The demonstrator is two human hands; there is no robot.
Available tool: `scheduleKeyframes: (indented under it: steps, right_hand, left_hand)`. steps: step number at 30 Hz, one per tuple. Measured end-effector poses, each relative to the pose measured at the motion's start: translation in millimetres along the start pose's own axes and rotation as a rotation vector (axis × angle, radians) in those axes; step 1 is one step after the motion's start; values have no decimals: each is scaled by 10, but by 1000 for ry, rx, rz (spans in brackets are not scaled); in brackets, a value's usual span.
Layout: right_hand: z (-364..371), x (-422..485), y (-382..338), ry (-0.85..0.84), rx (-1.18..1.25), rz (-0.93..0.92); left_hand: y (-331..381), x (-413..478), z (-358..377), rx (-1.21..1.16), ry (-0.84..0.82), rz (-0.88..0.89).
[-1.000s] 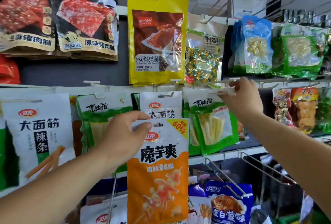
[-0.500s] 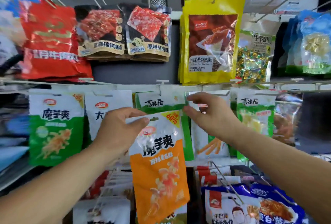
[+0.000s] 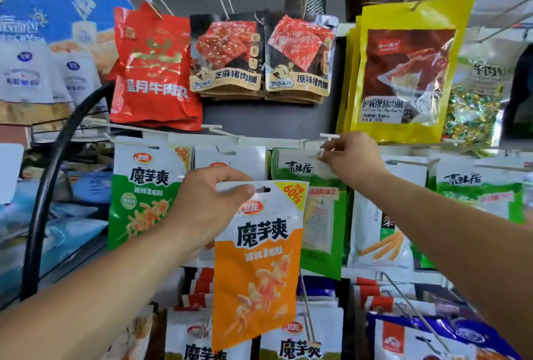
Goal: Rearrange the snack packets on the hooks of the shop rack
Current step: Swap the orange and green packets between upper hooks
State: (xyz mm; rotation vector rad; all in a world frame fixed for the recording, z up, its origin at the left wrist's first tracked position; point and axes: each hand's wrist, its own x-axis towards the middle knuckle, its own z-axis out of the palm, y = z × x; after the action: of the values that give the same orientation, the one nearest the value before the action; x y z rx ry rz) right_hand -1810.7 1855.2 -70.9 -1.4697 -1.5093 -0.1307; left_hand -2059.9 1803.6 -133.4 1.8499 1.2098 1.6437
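The shop rack point(image 3: 245, 139) fills pretty much my whole view, packets hanging edge to edge on every row, so not much free room anywhere. Top row has a big yellow packet point(image 3: 403, 71) on the right and a red bag point(image 3: 153, 71) on the left, with two dark jerky packs point(image 3: 262, 54) between them. The only bare strip I can see is the grey backing under those jerky packs, just above the white rail.

My left hand point(image 3: 207, 209) is pinched shut on the top left corner of the orange and white snack packet point(image 3: 259, 258), thumb right beside its hang hole. That packet hangs free in front of the middle row, overlapping the green packet point(image 3: 320, 215) behind it.

My right hand point(image 3: 354, 158) is up at the white hook tip point(image 3: 328, 136), fingers closed on the green packet's top edge just below it.
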Motion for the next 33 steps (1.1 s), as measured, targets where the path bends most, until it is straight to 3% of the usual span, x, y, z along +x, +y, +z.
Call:
scheduleKeyframes:
  steps: [3, 5, 15, 20, 25, 28, 33]
  right_hand:
    - [-52, -57, -37, -82, -135, -79]
    - [-80, -99, -31, -44, -148, -144]
    - [-409, -518, -59, 163, 99, -391]
    - [-726, -579, -137, 131, 109, -426]
    - [-920, -766, 261, -155, 48, -150]
    - [-1215, -795, 582, -150, -50, -104]
    - [-1841, -801, 1145, -53, 31, 68]
  left_hand:
    - [0, -12, 21, 3, -9, -1]
    - [-2, -26, 36, 13, -22, 0]
    - [88, -47, 84, 28, -73, 27]
    - [268, -86, 260, 27, -66, 103]
    - [441, -173, 612, 54, -126, 126]
    - [504, -239, 843, 62, -187, 123]
    - [674, -222, 1311, 19, -193, 163]
